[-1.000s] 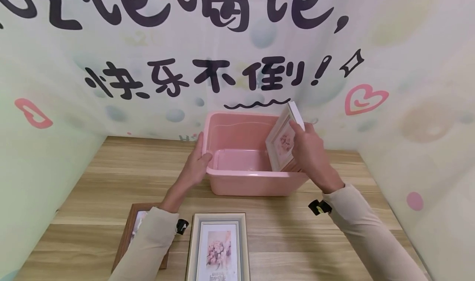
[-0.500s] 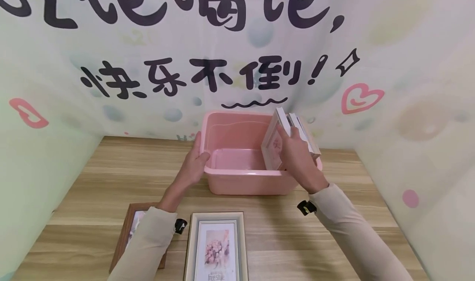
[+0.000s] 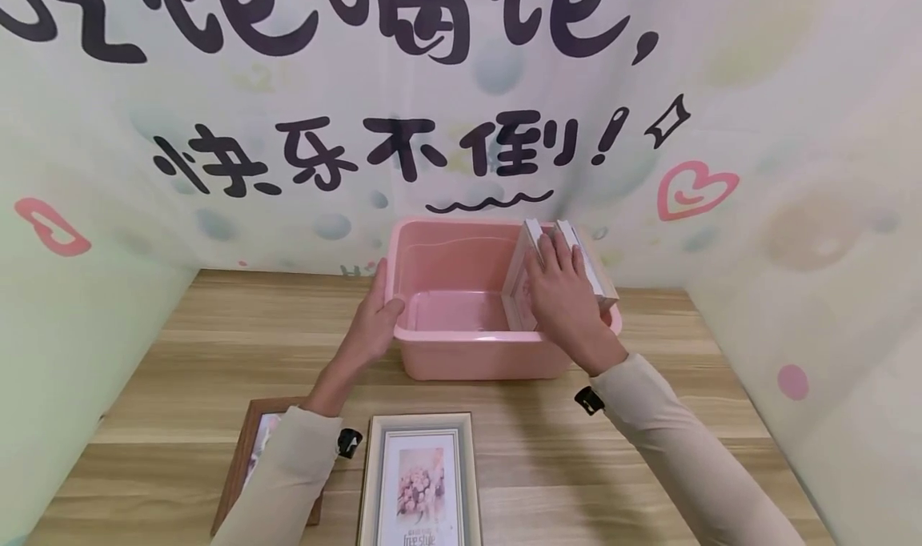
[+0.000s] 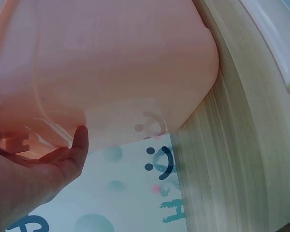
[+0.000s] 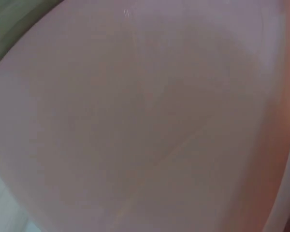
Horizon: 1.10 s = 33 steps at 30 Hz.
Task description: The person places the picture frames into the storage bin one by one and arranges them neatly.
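A pink bin [image 3: 475, 357] stands at the back of the table. My left hand [image 3: 374, 318] grips its left rim, thumb on top; in the left wrist view the left hand [image 4: 48, 174] has its fingers against the bin's outer wall [image 4: 121, 58]. Several picture frames lean on edge at the bin's right end, the leftmost being a white frame [image 3: 513, 294]. My right hand [image 3: 565, 294] rests on the upper edges of these frames, fingers extended. The right wrist view shows mostly the bin's wall [image 5: 135, 121], with the right hand out of sight.
A cream-edged frame with a flower picture [image 3: 422, 482] lies flat on the wooden table [image 3: 547, 466] in front of the bin. To its left a brown wooden frame [image 3: 238, 466] lies partly under the left sleeve. A printed wall cloth [image 3: 324, 250] hangs close behind the bin.
The white frame has tilted and shifted left against the others in the bin. My right hand has let go of its edge and flattened over the frames' tops. The left hand stays on the rim.
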Motion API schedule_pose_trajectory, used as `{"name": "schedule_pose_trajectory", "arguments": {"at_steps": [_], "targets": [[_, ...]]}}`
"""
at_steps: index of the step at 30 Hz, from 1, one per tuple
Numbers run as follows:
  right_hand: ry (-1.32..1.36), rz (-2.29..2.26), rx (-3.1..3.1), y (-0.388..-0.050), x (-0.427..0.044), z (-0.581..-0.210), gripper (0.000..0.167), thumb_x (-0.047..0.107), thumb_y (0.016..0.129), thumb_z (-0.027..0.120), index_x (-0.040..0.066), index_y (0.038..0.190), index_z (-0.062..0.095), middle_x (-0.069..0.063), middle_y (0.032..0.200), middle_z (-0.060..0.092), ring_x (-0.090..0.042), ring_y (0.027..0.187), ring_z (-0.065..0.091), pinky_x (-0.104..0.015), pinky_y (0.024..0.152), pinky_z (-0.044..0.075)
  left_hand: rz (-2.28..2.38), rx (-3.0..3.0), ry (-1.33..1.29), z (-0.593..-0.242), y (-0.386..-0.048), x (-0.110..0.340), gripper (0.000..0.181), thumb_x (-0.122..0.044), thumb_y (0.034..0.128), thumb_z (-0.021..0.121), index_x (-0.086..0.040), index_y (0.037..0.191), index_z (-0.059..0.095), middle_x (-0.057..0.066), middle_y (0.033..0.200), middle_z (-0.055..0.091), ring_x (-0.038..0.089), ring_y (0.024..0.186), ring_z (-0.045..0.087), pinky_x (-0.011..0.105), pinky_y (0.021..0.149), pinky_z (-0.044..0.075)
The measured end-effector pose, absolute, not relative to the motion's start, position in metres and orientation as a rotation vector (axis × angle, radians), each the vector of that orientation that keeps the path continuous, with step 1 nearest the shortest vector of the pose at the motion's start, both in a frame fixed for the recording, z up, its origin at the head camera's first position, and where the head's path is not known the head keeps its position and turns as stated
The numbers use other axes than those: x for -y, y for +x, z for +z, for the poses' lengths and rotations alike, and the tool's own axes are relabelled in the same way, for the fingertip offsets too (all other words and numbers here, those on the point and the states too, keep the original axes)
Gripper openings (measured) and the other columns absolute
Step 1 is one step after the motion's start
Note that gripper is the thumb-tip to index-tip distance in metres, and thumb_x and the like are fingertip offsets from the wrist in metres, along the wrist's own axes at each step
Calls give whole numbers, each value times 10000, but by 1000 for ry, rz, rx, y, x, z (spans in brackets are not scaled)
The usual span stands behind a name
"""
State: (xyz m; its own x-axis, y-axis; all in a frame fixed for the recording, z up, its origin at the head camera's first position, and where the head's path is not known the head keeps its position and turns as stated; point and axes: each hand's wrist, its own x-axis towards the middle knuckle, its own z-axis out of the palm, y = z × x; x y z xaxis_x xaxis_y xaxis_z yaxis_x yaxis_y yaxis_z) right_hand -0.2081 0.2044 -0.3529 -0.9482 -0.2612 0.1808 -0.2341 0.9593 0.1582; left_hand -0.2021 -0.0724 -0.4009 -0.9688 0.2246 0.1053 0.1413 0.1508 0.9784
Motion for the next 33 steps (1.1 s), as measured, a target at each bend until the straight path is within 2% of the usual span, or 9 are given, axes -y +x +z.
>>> {"name": "schedule_pose_trajectory", "arguments": {"at_steps": [2, 8, 14, 22, 27, 33], "targets": [[345, -215, 2898, -208, -206, -352, 586, 224, 997, 477, 1, 1512, 307, -238, 1585, 247, -437, 1486, 150, -635, 1180, 164, 1974, -2334, 377, -400, -203, 72, 734, -21, 987, 337, -114, 1598, -58, 105, 1667, 26, 340, 1495, 178, 508, 1187, 235], [254, -293, 2913, -205, -212, -349, 592, 206, 1000, 442, -61, 1505, 287, -270, 1554, 299, -479, 1451, 216, -688, 1143, 190, 1960, -2347, 380, -402, -204, 73, 738, -16, 984, 341, -102, 1596, -62, 124, 1665, 14, 336, 1497, 166, 505, 1186, 228], [199, -196, 3002, -205, -216, -347, 600, 131, 986, 392, -73, 1522, 215, -294, 1574, 227, -498, 1456, 186, -680, 1153, 168, 1958, -2351, 378, -402, -203, 73, 739, -41, 985, 346, -112, 1597, -63, 119, 1666, 19, 331, 1490, 191, 497, 1183, 242], [206, -109, 2997, -201, -215, -343, 629, 155, 971, 464, -6, 1535, 238, -270, 1590, 224, -496, 1455, 192, -682, 1153, 168, 1951, -2356, 376, -401, -203, 73, 742, -43, 985, 349, -117, 1597, -63, 116, 1665, 26, 345, 1483, 212, 505, 1173, 264], [280, -9, 2902, -188, -212, -338, 615, 202, 979, 529, -1, 1510, 294, -255, 1566, 296, -466, 1433, 275, -661, 1146, 228, 1954, -2351, 379, -403, -203, 73, 736, -56, 992, 350, -130, 1599, -61, 106, 1666, 25, 340, 1486, 206, 507, 1175, 260], [461, 179, 2725, -167, -211, -342, 593, 177, 947, 623, -5, 1450, 368, -251, 1494, 398, -434, 1369, 387, -632, 1108, 326, 1958, -2340, 386, -403, -204, 73, 732, -54, 999, 335, -156, 1599, -71, 93, 1668, 22, 360, 1476, 227, 528, 1160, 284]]}}
